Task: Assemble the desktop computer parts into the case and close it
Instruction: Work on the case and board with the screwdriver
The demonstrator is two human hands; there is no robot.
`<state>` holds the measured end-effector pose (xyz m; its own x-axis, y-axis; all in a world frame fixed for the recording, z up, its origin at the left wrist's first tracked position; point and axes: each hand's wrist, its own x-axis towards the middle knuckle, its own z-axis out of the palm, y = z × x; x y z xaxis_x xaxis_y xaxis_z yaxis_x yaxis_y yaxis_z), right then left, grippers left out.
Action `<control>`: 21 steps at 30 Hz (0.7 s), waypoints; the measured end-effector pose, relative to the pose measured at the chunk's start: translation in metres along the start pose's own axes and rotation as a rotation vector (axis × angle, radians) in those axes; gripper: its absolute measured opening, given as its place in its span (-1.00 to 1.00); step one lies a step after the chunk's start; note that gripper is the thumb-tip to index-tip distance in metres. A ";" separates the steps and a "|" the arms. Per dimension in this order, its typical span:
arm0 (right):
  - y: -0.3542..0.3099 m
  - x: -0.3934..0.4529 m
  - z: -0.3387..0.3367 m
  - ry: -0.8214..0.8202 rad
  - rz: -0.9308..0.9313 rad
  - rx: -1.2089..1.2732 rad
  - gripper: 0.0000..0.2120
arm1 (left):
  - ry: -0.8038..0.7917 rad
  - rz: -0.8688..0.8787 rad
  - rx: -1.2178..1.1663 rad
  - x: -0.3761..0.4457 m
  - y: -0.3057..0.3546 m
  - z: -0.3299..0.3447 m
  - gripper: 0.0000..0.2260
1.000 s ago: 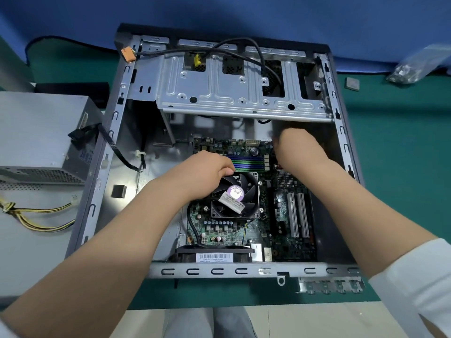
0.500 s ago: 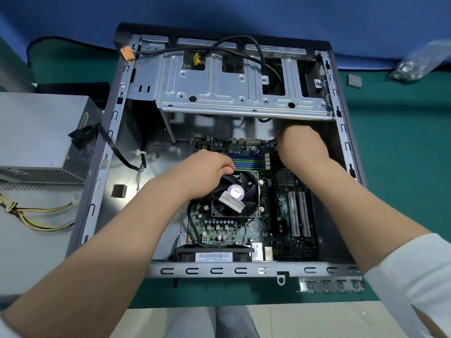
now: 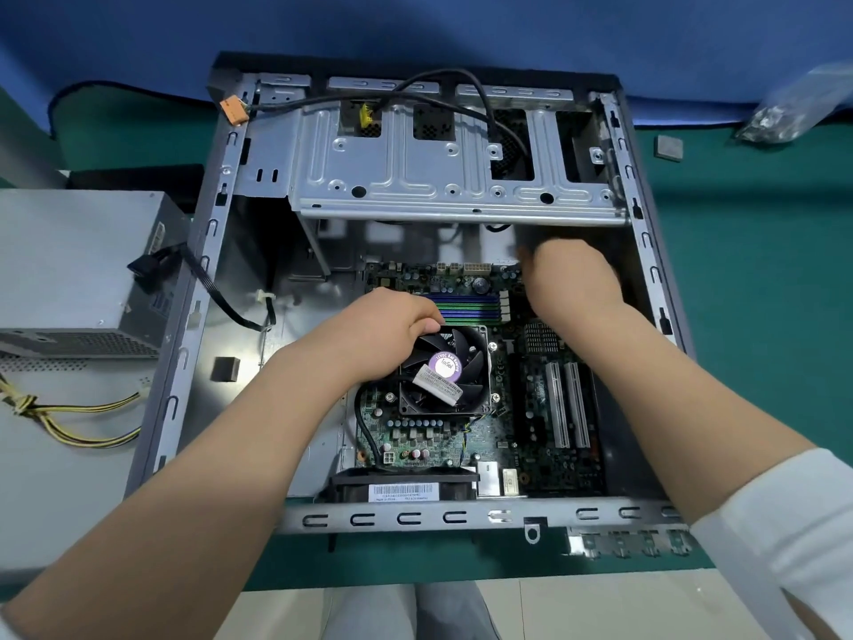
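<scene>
inside case [image 3: 184, 344], right hand [image 3: 572, 279] fingertips hidden, grip unclear.

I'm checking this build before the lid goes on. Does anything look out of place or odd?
Yes. The grey metal power supply box sits outside the open grey computer case, its yellow and black cables loose on the table. An orange connector hangs unplugged over the case's far left corner.
</scene>
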<state>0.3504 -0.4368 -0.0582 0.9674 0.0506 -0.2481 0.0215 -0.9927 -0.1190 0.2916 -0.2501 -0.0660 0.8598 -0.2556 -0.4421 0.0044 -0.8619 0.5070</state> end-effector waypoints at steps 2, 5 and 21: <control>0.001 0.000 0.003 -0.027 -0.007 0.043 -0.81 | 0.002 -0.003 -0.007 0.000 -0.001 0.000 -0.75; -0.001 -0.003 0.008 -0.029 -0.001 0.167 -0.82 | 0.005 -0.005 -0.011 -0.001 -0.002 0.000 -0.75; 0.001 -0.005 0.011 0.003 -0.022 0.149 -0.86 | 0.011 -0.001 -0.020 0.000 -0.003 0.001 -0.76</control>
<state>0.3431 -0.4370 -0.0676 0.9680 0.0717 -0.2406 0.0054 -0.9641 -0.2656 0.2911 -0.2473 -0.0680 0.8651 -0.2505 -0.4346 0.0150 -0.8531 0.5215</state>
